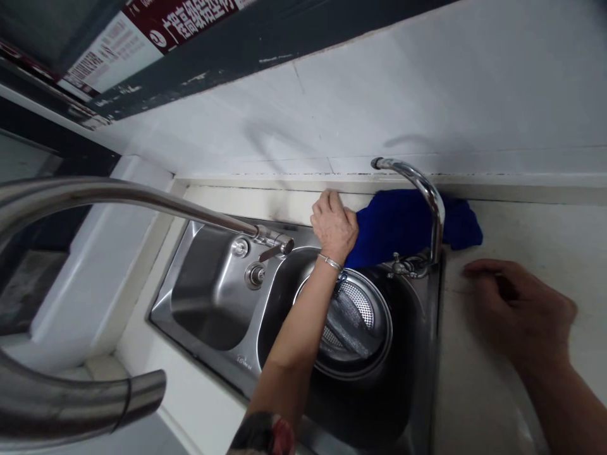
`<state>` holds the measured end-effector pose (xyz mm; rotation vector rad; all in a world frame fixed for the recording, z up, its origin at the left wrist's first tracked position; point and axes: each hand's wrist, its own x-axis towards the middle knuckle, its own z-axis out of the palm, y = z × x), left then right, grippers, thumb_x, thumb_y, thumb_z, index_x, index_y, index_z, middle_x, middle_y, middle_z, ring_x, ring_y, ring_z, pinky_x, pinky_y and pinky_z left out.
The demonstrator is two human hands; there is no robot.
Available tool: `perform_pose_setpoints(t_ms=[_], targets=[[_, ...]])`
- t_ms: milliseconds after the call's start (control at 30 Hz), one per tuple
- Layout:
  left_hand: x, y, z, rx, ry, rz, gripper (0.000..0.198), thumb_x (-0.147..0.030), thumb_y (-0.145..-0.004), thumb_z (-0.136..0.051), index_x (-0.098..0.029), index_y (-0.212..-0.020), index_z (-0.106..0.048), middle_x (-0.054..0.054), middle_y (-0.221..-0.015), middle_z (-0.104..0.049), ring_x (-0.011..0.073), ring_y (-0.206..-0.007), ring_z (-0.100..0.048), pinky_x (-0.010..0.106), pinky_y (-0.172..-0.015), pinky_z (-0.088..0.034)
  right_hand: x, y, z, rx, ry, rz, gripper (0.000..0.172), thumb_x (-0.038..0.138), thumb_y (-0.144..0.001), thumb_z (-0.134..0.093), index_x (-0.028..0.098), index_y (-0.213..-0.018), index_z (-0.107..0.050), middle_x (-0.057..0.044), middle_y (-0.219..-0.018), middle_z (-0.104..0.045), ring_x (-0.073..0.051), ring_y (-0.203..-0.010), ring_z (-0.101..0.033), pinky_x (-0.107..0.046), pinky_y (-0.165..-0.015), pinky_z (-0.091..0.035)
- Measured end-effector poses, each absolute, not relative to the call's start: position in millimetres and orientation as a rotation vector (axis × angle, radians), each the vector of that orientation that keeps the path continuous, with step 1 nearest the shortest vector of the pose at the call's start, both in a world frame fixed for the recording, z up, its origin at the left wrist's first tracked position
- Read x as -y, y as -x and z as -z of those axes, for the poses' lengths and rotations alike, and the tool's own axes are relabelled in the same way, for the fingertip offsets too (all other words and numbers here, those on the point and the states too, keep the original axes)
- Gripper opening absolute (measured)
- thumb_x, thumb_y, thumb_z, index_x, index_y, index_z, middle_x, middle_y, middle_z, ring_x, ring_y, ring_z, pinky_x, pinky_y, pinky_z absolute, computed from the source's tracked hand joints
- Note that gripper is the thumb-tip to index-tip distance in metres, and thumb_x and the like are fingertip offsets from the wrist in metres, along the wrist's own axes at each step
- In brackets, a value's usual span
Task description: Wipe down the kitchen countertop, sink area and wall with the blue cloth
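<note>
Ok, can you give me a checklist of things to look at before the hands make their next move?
1. Left hand at the blue cloth: ok, it is right at the cloth's edge.
2. Firm grip on the cloth: cannot tell, the fingers hide it.
3. Right hand holding nothing: ok, it is curled over the counter and nothing shows in it.
4. Cloth away from the sink: not ok, it overlaps the back edge.
5. Strainer inside the sink: ok, partly hidden by the left forearm.
6. Small curved tap not running: ok, no stream shows.
</note>
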<state>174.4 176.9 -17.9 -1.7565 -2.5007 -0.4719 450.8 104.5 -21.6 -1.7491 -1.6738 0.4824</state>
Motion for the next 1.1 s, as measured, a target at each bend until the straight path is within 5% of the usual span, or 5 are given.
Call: perform_pose_setpoints(t_ms=[433, 667, 1100], targets=[[-179, -129, 16, 2.535, 1.614, 0.598, 0.058, -0.048, -0.091, -0.059, -0.01, -0.136, -0.056, 0.024, -0.137, -0.055, 0.0384, -0.127, -0.051, 0.054, -0.111, -0.044, -102, -463, 26, 1.586, 1.747, -0.633, 0.029, 0.04, -0.083, -0.058, 0.024, -0.092, -0.08, 0.003, -0.067, -0.068, -0.012, -0.057, -0.059, -0.026, -0.063, -0.046], [-194, -126, 23, 2.589, 1.419, 0.748, 0.057, -0.046, -0.084, -0.064, -0.011, -0.129, -0.058, 0.023, -0.131, -0.057, 0.0373, -0.128, -0.053, 0.052, -0.112, -0.043, -103, -461, 22, 1.569, 1.764, -0.666, 0.031, 0.041, -0.084, -0.057, 0.023, -0.093, -0.08, 0.002, -0.064, -0.067, -0.014, -0.057, -0.06, -0.027, -0.064, -0.047], [-187, -133, 22, 2.525, 1.621, 0.552, 0.044, -0.037, -0.097, -0.049, -0.014, -0.134, -0.056, 0.02, -0.13, -0.058, 0.0314, -0.12, -0.057, 0.046, -0.104, -0.048, -106, -451, 20, 1.634, 1.716, -0.569, 0.03, 0.041, -0.084, -0.054, 0.022, -0.087, -0.078, -0.002, -0.078, -0.075, -0.015, -0.065, -0.064, -0.028, -0.07, -0.047]])
